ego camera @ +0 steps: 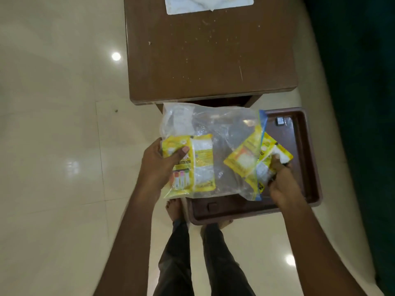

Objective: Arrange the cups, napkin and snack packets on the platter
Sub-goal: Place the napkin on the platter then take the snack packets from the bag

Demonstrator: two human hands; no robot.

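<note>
left hand [159,165] grips yellow snack packet [190,165], left of centre | right hand [280,178] pinches more yellow packets [256,161] at clear plastic bag [213,129] mouth | brown platter [307,159] under bag, lower right | wooden table [211,50] above

We see the left hand [159,162] gripping a yellow snack packet [188,165] against the near-left end of a clear zip bag [213,133]. The right hand [282,184] pinches two more yellow packets [245,163] at the bag's blue-edged right end. Bag hangs over a dark brown platter [307,159]. Brown table [209,52] sits beyond, white napkin [209,4] at its far edge. Bare feet on cream tile.
</note>
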